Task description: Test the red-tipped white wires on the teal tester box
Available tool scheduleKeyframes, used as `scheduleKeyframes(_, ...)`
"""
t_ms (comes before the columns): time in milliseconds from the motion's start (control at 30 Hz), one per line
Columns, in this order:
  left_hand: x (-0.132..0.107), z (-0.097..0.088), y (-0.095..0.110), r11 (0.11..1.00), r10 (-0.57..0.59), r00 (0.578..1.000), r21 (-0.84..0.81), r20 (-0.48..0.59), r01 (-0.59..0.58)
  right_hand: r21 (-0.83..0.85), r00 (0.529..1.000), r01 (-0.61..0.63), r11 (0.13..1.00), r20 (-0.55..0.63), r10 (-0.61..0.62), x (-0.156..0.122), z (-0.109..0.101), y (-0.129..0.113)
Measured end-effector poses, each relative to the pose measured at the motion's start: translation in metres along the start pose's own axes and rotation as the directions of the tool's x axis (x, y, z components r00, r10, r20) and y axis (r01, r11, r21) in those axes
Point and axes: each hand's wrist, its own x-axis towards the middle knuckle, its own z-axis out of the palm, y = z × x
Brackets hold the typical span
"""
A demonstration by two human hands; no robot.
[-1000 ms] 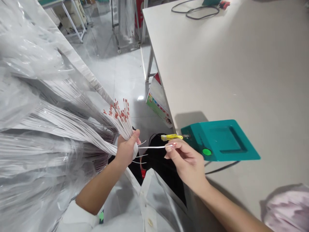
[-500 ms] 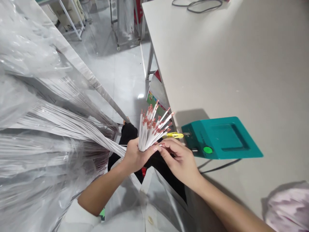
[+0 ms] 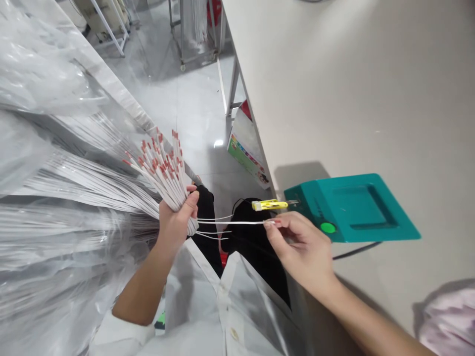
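Note:
My left hand (image 3: 177, 220) is closed round a thick bundle of white wires with red tips (image 3: 163, 173) that fans up and to the left. My right hand (image 3: 300, 244) pinches the end of one thin white wire (image 3: 233, 222), which runs level from the bundle toward the right. A couple of other loose wire ends stick out below the left fist. Just above my right fingertips, a yellow connector (image 3: 269, 204) projects from the side of a teal box with a green button (image 3: 352, 207) on the table's near edge.
Long white wires in clear plastic sheeting (image 3: 55, 198) fill the left side. The beige table (image 3: 371, 89) covers the right, with a pink cloth (image 3: 449, 321) at its near right corner. A colourful carton (image 3: 247, 158) lies on the floor under the table edge. Metal racks (image 3: 185, 34) stand behind.
The bundle has swung from upright beside the box back to the left. My right hand has drawn one wire out of it, stretching it toward the teal box.

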Motion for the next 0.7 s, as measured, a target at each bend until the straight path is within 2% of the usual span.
scheduleKeyframes(33, -0.002, 0.001, 0.001, 1.000, -0.017, 1.000, 0.019, 0.009, 0.017, 0.007, 1.000, 0.007, 1.000, 0.008, -0.007, 0.000, -0.001, -0.002)
scheduleKeyframes(100, -0.007, 0.006, 0.002, 0.991, -0.089, 0.992, 0.111, 0.092, 0.078, 0.048, 0.999, -0.002, 0.999, 0.035, 0.000, 0.001, 0.000, -0.006)
scheduleKeyframes(200, -0.018, 0.019, 0.000, 0.968, -0.200, 0.952, 0.198, 0.233, 0.155, 0.147, 0.992, -0.064, 0.987, 0.116, 0.047, 0.006, 0.009, -0.011)
scheduleKeyframes(333, -0.025, 0.029, -0.009, 0.968, -0.217, 0.934, 0.187, 0.282, 0.168, 0.258, 0.985, -0.090, 0.962, 0.163, 0.048, 0.011, 0.022, -0.009)
scheduleKeyframes(433, -0.026, 0.027, -0.014, 0.970, -0.210, 0.912, 0.194, 0.352, 0.148, 0.269, 0.991, -0.028, 0.963, 0.131, -0.007, 0.010, 0.027, -0.007)
scheduleKeyframes(600, -0.024, 0.024, -0.014, 0.969, -0.200, 0.918, 0.211, 0.344, 0.132, 0.212, 0.983, 0.133, 0.968, 0.098, -0.156, 0.006, 0.028, -0.006)
scheduleKeyframes(700, -0.023, 0.024, -0.013, 0.968, -0.197, 0.928, 0.214, 0.315, 0.132, 0.193, 0.984, 0.123, 0.973, 0.106, -0.145, 0.005, 0.027, -0.005)
